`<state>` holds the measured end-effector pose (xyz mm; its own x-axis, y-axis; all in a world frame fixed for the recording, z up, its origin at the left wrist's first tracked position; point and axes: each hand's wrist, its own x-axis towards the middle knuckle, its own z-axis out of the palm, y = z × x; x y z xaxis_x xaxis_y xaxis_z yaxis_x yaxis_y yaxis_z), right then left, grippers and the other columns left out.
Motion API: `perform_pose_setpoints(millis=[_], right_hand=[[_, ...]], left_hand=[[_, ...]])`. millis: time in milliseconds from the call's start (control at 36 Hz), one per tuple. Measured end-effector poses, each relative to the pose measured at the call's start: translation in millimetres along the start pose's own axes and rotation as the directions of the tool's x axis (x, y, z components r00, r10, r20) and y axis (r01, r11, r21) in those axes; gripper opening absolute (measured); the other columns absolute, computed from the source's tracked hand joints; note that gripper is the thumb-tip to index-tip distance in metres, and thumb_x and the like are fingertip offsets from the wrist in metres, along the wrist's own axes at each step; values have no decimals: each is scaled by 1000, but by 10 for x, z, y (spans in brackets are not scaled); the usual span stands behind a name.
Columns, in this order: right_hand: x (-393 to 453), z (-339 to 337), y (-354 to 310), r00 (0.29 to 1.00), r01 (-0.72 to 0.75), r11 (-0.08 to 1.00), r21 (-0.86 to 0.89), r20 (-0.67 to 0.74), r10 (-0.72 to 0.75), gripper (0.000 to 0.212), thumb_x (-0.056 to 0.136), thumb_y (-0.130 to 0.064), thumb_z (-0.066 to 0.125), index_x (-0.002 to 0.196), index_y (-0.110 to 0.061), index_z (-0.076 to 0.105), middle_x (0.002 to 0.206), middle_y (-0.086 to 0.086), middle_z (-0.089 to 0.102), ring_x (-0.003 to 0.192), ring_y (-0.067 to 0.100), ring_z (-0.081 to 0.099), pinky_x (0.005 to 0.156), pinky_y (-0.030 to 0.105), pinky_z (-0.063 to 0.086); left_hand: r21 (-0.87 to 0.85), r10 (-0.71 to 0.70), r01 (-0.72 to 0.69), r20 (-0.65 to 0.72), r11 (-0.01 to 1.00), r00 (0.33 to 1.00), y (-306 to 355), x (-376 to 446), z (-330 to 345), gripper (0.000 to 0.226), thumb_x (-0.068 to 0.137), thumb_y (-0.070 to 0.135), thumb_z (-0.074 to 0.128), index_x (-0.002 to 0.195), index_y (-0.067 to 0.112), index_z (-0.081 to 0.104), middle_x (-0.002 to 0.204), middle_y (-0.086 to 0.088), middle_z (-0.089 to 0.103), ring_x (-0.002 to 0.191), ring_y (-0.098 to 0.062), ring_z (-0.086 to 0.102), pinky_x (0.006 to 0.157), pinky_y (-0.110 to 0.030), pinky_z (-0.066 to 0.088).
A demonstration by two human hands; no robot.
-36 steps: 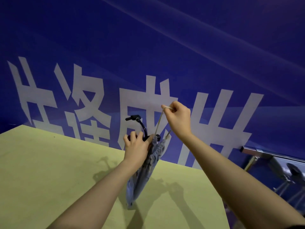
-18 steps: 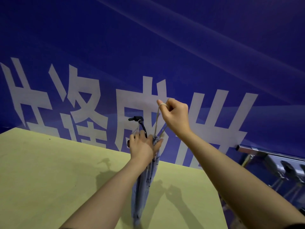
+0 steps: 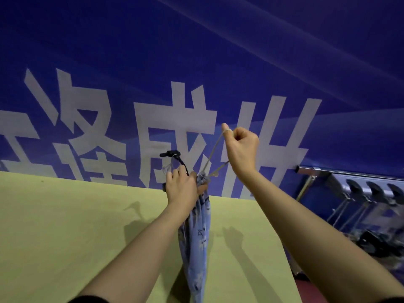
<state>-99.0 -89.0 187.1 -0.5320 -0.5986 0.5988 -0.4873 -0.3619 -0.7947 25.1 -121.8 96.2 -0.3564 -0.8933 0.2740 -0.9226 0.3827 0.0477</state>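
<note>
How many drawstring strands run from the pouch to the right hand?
2. The upper strand climbs to the index finger of the right hand; the lower strand reaches that hand's underside. The left hand grips the pouch neck, perhaps hiding more.

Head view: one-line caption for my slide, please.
Left hand grips the neck of a blue patterned drawstring pouch over a yellow table while the right hand holds its cord taut.

The left hand (image 3: 181,190) covers the neck of the blue drawstring pouch (image 3: 197,241), hiding where the black cable (image 3: 172,153) enters it; its contents are unseen. The right hand (image 3: 240,149) conceals the end of the drawstring (image 3: 216,147). The pouch's bottom is cut off. The metal rack (image 3: 360,193) is dim and blurred.
</note>
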Motion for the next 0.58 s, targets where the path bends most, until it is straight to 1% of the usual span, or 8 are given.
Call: perform_pose_setpoints(millis=[111, 222, 333, 389, 444, 500, 556, 583], right_hand=[[0, -197, -11, 1000, 7, 1000, -13, -23, -8, 46, 91, -24, 61, 53, -11, 39, 45, -4, 32, 42, 4, 28, 46, 17, 30], [-27, -451, -31, 999, 35, 999, -40, -13, -35, 48, 92, -24, 61, 52, -9, 38, 45, -1, 32, 41, 5, 28, 44, 17, 28], [-69, -765, -78, 994, 109, 991, -76, 8, -108, 52, 91, -24, 62, 53, 5, 43, 46, 10, 36, 46, 15, 32, 45, 32, 32], [-75, -988, -90, 989, 145, 984, -106, 12, -145, 52, 91, -25, 62, 52, 3, 42, 45, 11, 37, 45, 17, 32, 45, 34, 33], [-78, -1253, -88, 986, 168, 977, -131, 13, -168, 53, 90, -28, 62, 51, 1, 41, 45, 13, 38, 44, 18, 33, 45, 37, 35], [-78, -1555, -89, 985, 170, 974, -150, 6, -171, 53, 90, -30, 63, 50, -2, 41, 45, 10, 38, 44, 17, 34, 46, 38, 37], [-76, -1864, -88, 985, 168, 972, -166, -11, -172, 53, 90, -28, 63, 48, -7, 38, 43, 4, 35, 43, 9, 30, 46, 34, 33], [-75, -2028, -90, 986, 160, 971, -176, -20, -166, 54, 89, -28, 64, 47, -13, 34, 42, -2, 31, 42, 9, 28, 46, 32, 29]], left_hand=[[-67, 35, -38, -48, 997, 998, 148, -121, -64, 75, 84, 75, 21, 107, 15, 61, 109, -9, 51, 106, -30, 46, 94, -38, 29], [-178, -15, 5, -55, 984, 998, 409, -227, -170, 78, 86, 73, 14, 105, 16, 65, 111, -10, 52, 105, -29, 47, 95, -38, 28], [-171, -76, 72, -18, 983, 997, 762, -291, -316, 78, 90, 69, 11, 108, 16, 66, 120, -11, 50, 112, -31, 42, 96, -39, 28], [-143, -80, 77, -16, 987, 997, 978, -319, -390, 74, 94, 63, 14, 108, 14, 68, 128, -10, 43, 117, -32, 35, 100, -40, 27], [-136, -69, 64, -37, 989, 997, 1201, -362, -459, 66, 97, 57, 20, 105, 13, 68, 126, -8, 41, 116, -31, 34, 99, -40, 28], [-148, -59, 43, -106, 988, 993, 1437, -429, -532, 51, 97, 50, 31, 105, 14, 65, 118, -7, 41, 112, -30, 35, 98, -40, 30], [-126, -23, 0, -181, 992, 983, 1684, -498, -621, 37, 96, 44, 38, 107, 17, 60, 117, -7, 41, 110, -29, 36, 97, -40, 31], [-113, 3, -27, -209, 993, 978, 1820, -531, -669, 33, 96, 42, 40, 107, 17, 58, 117, -6, 42, 110, -29, 37, 97, -40, 31]])
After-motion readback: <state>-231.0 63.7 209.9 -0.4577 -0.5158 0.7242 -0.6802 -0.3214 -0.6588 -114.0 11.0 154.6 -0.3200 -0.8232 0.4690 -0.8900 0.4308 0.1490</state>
